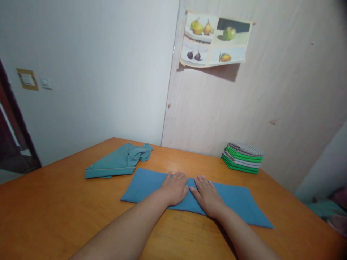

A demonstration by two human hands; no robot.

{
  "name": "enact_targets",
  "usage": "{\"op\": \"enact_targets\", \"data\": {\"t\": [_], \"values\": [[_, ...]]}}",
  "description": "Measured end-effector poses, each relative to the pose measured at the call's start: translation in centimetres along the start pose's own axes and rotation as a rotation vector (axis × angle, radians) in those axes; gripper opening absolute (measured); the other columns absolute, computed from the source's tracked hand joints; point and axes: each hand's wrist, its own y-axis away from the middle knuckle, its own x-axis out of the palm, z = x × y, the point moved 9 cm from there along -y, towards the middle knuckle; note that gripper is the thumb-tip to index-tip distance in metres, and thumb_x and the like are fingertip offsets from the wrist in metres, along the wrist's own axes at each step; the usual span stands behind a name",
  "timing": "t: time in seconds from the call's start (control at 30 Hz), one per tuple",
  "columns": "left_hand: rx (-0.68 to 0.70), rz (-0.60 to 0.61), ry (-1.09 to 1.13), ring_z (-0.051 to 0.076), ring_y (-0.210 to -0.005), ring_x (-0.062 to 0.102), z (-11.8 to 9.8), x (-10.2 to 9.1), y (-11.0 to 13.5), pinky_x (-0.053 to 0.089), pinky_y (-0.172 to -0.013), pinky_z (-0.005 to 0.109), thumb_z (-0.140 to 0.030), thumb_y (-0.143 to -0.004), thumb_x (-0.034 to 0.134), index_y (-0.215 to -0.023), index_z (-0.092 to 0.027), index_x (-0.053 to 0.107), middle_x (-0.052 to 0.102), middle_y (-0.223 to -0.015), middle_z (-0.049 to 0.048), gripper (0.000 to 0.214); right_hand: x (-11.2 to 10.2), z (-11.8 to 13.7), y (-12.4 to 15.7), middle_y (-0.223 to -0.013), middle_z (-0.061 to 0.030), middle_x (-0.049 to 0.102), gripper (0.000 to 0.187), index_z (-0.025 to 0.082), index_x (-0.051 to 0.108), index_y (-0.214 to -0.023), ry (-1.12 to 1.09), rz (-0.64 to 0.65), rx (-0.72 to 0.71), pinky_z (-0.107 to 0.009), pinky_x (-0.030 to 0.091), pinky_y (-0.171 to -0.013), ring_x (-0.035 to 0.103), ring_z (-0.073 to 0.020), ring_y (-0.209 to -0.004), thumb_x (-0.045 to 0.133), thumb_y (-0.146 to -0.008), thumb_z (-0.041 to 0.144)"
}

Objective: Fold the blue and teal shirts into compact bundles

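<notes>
The blue folded cloth (238,202) lies flat as a long band on the orange wooden table (54,209). Both hands rest on its middle. The left hand (175,187) and the right hand (207,193) are opened flat, palms down, fingers stretched and close together, thumbs nearly touching. They hold nothing and only press on the fabric.

Behind the cloth, toward its left end, a teal garment (116,162) lies crumpled and unfolded. Behind its right end, well apart, stands a stack of folded green and grey cloths (242,158).

I think the risk is small but real. If the palms slide apart unevenly, the upper layer can shift on the smooth table, so the edges no longer match, or a wrinkle is pushed toward one end.

The hands cover the middle of the cloth, so any crease there is hidden. I cannot tell how many layers it has. The forearms are cut off by the lower picture edge, and the things far right of the cloth are too blurred to name.
</notes>
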Motion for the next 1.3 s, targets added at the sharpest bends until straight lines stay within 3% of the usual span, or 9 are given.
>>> {"op": "enact_targets", "data": {"t": [0.17,0.37,0.53,0.83,1.17,1.3], "values": [[-0.079,0.027,-0.034,0.038,-0.146,0.028,1.6,-0.3,0.1,0.017,-0.114,0.068,-0.045,-0.098,0.031,-0.149,-0.021,0.041,0.034,-0.159,0.0126,0.058,0.0,-0.1,0.0,-0.162,-0.0130,0.023,0.080,0.010,0.030,-0.155,0.002,0.005,0.008,-0.046,0.007,-0.123,0.013,-0.0276,-0.152,0.017,-0.097,0.064],[-0.093,0.044,-0.031,0.038,-0.146,0.027,1.4,-0.1,0.0,0.018,-0.115,0.066,-0.048,-0.097,0.030,-0.150,-0.020,0.039,0.032,-0.160,0.0114,0.060,-1.1,1.3,0.0,-0.163,-0.0132,0.020,0.085,0.010,0.030,-0.155,-0.027,-0.062,-0.040,-0.049,0.006,-0.122,0.009,-0.0284,-0.152,0.015,-0.096,0.069],[-0.097,0.061,-0.023,0.036,-0.147,0.026,1.5,-0.2,0.2,0.018,-0.115,0.064,-0.047,-0.097,0.029,-0.149,-0.023,0.039,0.032,-0.161,0.0091,0.059,0.4,2.2,0.0,-0.163,-0.0115,0.022,0.087,0.012,0.027,-0.156,-0.028,0.031,-0.091,-0.050,0.006,-0.122,0.012,-0.0285,-0.152,0.013,-0.094,0.071],[-0.109,0.053,-0.016,0.031,-0.149,0.023,1.8,-0.9,0.9,0.019,-0.119,0.055,-0.059,-0.098,0.022,-0.152,-0.018,0.034,0.030,-0.161,0.0124,0.070,0.8,2.0,-0.1,-0.162,-0.0094,0.024,0.086,0.012,0.028,-0.155,0.018,0.019,-0.090,-0.051,0.008,-0.123,0.014,-0.0269,-0.152,0.015,-0.094,0.071],[-0.328,-0.002,-0.148,0.035,-0.150,0.018,7.9,-3.9,6.4,0.007,-0.119,0.062,-0.077,-0.090,0.014,-0.151,-0.013,0.039,0.029,-0.160,0.0187,0.092,1.2,1.8,-0.2,-0.162,-0.0089,0.026,0.085,0.012,0.030,-0.154,0.025,-0.030,-0.108,-0.052,0.011,-0.123,0.017,-0.0274,-0.151,0.017,-0.094,0.071],[-0.353,0.035,-0.132,0.033,-0.151,0.015,9.2,-3.9,7.3,0.006,-0.118,0.064,-0.080,-0.088,0.010,-0.152,-0.016,0.037,0.026,-0.162,0.0162,0.095,1.2,1.7,-0.1,-0.161,-0.0086,0.027,0.085,0.013,0.031,-0.154,0.027,-0.036,-0.108,-0.051,0.011,-0.123,0.018,-0.0276,-0.151,0.017,-0.094,0.071]]}}
